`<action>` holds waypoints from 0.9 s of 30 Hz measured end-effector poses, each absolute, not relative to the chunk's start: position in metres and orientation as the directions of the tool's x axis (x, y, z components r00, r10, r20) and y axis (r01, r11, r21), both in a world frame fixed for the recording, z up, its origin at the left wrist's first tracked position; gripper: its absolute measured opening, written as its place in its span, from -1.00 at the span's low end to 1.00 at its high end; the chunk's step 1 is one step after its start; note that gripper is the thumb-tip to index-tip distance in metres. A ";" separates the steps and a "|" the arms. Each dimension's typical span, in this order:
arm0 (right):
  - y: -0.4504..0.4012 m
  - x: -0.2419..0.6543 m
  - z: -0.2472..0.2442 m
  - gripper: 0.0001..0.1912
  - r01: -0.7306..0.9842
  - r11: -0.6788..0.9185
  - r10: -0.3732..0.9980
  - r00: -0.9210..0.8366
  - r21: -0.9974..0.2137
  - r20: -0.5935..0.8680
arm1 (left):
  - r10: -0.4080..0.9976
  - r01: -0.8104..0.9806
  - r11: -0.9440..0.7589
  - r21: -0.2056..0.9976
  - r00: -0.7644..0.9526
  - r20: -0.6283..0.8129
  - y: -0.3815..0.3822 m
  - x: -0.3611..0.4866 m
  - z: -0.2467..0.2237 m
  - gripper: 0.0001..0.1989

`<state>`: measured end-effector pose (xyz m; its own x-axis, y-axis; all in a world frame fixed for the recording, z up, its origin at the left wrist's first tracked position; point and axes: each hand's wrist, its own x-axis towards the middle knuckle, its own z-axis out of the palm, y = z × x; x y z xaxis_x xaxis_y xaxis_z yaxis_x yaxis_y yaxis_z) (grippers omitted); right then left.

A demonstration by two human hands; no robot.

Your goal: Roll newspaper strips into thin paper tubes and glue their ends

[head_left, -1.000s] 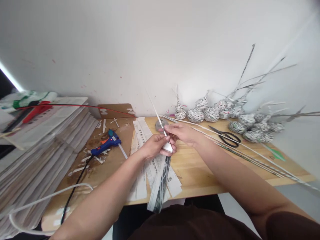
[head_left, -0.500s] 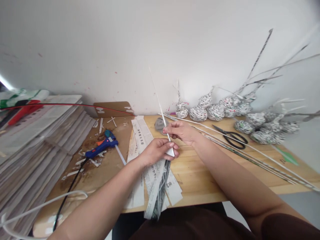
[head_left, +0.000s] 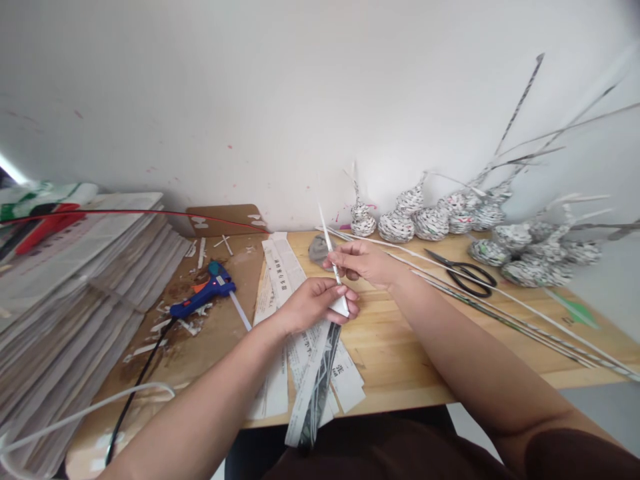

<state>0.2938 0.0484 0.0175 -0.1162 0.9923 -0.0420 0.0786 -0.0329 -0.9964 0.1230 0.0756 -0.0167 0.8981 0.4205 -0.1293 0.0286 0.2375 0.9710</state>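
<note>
A strip of newspaper [head_left: 316,390] hangs from my left hand over the table's front edge, its upper part rolled into a thin paper tube [head_left: 325,223] that points up toward the wall. My left hand [head_left: 320,300] is closed on the strip where the flat paper turns into the tube. Just above it, my right hand [head_left: 357,261] pinches the tube between thumb and fingers. More cut newspaper strips [head_left: 281,267] lie on the table under and beside my left hand. Behind my right fingers sits a grey lump [head_left: 318,249], partly covered.
Left are a blue glue gun [head_left: 203,297], paper scraps and a tall newspaper stack [head_left: 100,287]. Right are black scissors [head_left: 467,277], long paper tubes [head_left: 500,320] and several woven paper gourd shapes [head_left: 433,223] along the wall. A white cable [head_left: 90,413] loops at the lower left.
The tube's tip has dropped lower and leans less to the left. My right hand has shifted slightly along the tube; my left hand keeps its place.
</note>
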 end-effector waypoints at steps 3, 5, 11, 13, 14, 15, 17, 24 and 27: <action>0.048 0.298 0.017 -0.62 -0.008 -0.109 0.963 -0.248 -0.994 -0.103 | 0.385 0.002 0.281 0.960 0.916 -0.115 0.076 0.122 -0.018 -0.59; 0.049 0.299 0.015 -0.64 -0.044 -0.136 0.961 -0.248 -0.990 -0.121 | 0.375 -0.001 0.295 0.955 0.920 -0.115 0.075 0.122 -0.018 -0.60; 0.051 0.295 0.013 -0.65 -0.077 -0.080 0.992 -0.100 -0.994 -0.072 | 0.383 0.027 0.297 0.955 0.912 -0.145 0.075 0.122 -0.017 -0.59; 0.051 0.295 0.014 -0.64 -0.066 -0.081 0.990 -0.122 -0.995 -0.073 | 0.389 0.041 0.287 0.957 0.908 -0.155 0.074 0.122 -0.015 -0.60; 0.051 0.296 0.014 -0.63 -0.057 -0.080 0.987 -0.141 -0.995 -0.072 | 0.391 0.055 0.282 0.958 0.905 -0.167 0.074 0.122 -0.015 -0.61; 0.051 0.296 0.015 -0.64 -0.052 -0.077 0.986 -0.150 -0.996 -0.068 | 0.392 0.072 0.277 0.958 0.902 -0.181 0.073 0.122 -0.014 -0.61; 0.052 0.298 0.015 -0.67 -0.059 -0.064 0.991 -0.117 -0.996 -0.057 | 0.397 0.096 0.266 0.959 0.896 -0.200 0.072 0.123 -0.014 -0.61; 0.053 0.299 0.012 -0.67 -0.033 -0.093 0.977 -0.196 -0.995 -0.085 | 0.395 0.083 0.255 0.963 0.901 -0.182 0.073 0.123 -0.015 -0.60; 0.054 0.298 0.010 -0.68 -0.054 -0.042 0.992 -0.122 -0.998 -0.035 | 0.388 0.081 0.249 0.965 0.905 -0.176 0.074 0.123 -0.016 -0.61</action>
<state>0.2984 0.0536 0.0103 -0.1216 0.9920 -0.0347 -0.0541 -0.0415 -0.9977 0.1227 0.0735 -0.0158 0.9046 0.3884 -0.1757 0.0808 0.2486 0.9652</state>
